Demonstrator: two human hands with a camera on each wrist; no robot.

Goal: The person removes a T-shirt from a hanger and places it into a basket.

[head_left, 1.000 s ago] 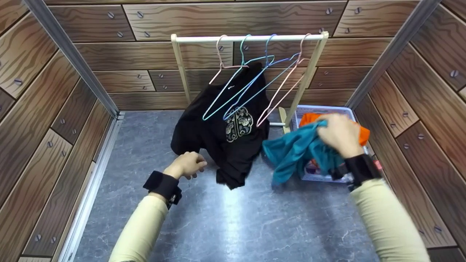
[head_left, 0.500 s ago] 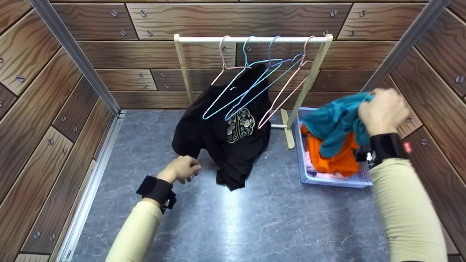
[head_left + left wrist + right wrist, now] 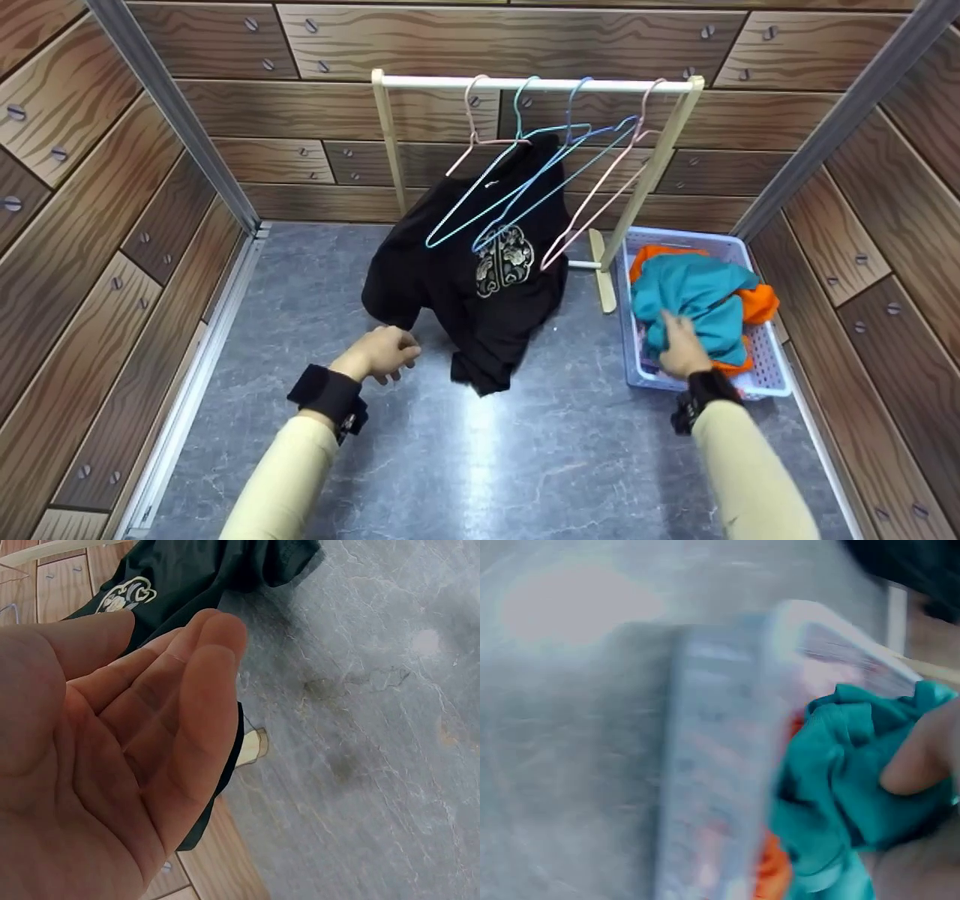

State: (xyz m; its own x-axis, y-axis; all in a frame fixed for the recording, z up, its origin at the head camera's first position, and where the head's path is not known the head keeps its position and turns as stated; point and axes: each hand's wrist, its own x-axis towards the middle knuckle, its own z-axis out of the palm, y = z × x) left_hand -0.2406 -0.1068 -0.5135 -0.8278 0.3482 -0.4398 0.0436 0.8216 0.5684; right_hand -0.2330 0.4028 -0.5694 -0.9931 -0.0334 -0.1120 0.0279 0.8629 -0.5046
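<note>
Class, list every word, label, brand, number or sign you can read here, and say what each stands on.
No text can be read.
Black garment: the pale mark at its neckline is too small to read.
Its pale emblem shows a pattern, no readable letters.

Plain teal cloth [image 3: 694, 289] and bright orange cloth [image 3: 759, 304] show against a pale lavender basket [image 3: 767, 366], with what is probably pink cloth [image 3: 826, 673], blurred in the right wrist view. The black garment [image 3: 450, 281] bears a cream-gold floral emblem [image 3: 517, 255]. Hangers [image 3: 518, 124] are pink, mint and blue. The grey floor [image 3: 555, 465] has whitish veining; brown walls [image 3: 487, 41] carry printed wood grain. Sleeves [image 3: 281, 480] are pale yellow, wristbands [image 3: 324, 391] black.
</note>
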